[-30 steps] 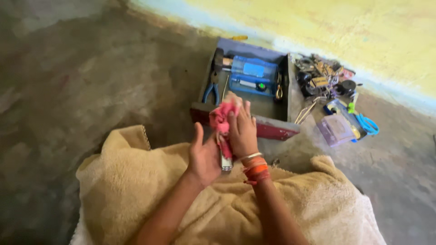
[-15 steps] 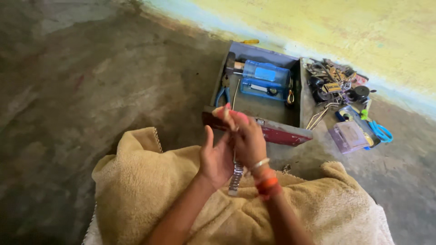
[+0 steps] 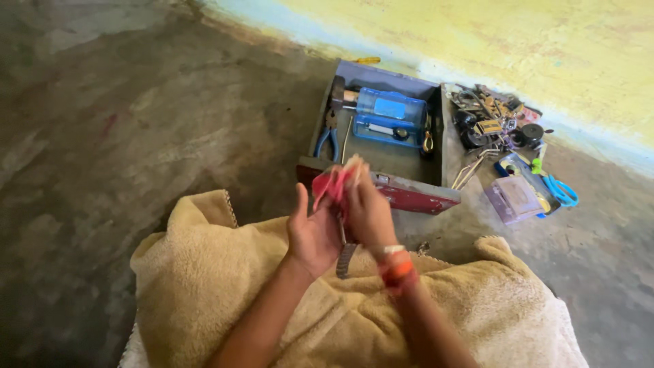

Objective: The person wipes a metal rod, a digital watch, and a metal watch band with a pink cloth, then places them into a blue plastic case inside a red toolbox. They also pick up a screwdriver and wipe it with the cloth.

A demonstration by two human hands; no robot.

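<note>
One head-worn camera looks steeply down, close over the hands, towards the drawer point(image 3: 381, 160) and wall point(image 3: 518, 48).
</note>
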